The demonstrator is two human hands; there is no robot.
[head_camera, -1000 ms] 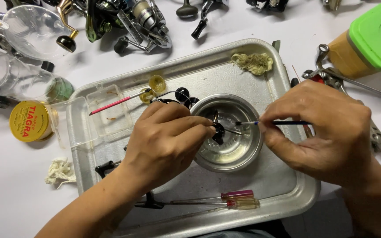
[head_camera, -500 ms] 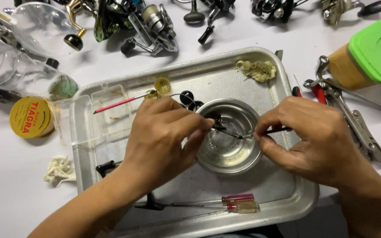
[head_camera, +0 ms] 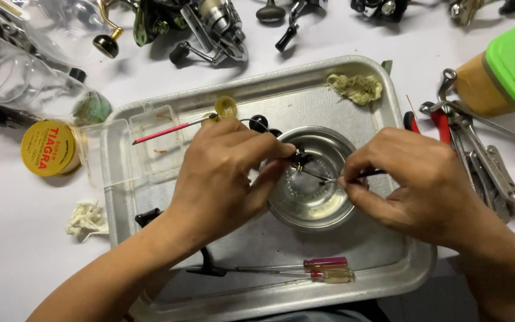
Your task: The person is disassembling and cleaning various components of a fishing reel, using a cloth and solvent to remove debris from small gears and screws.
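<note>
One metal tray (head_camera: 388, 107) fills the centre of the frame. One round steel bowl (head_camera: 314, 203) sits on it, right of centre.

Left hand (head_camera: 225, 173): fingers closed, thumb and forefinger pinching one small black part (head_camera: 298, 158) above the bowl's upper left rim. Right hand (head_camera: 415, 179): fingers closed around one thin pick (head_camera: 320, 176), whose tip meets the black part over the bowl.

On the tray, counted:
- Two screwdrivers (head_camera: 326, 268), one with a red handle and one with an amber handle, lying side by side along the lower edge.
- One red-handled brush (head_camera: 168, 129) at upper left, its end by one yellow cap (head_camera: 226, 107).
- One wad of dirty rag (head_camera: 356, 87) in the upper right corner.
- One clear plastic box (head_camera: 132, 149), open, at the left edge.

Off the tray:
- One yellow round tin (head_camera: 47, 148) at the left.
- One white scrap of tissue (head_camera: 84, 219) at lower left.
- One jar with a green lid (head_camera: 505, 65) at upper right.
- A cluster of wrenches and pliers (head_camera: 478, 155) at the right edge; count cannot be told.
- Several fishing reels (head_camera: 210, 27) along the top edge, partly cut off.
</note>
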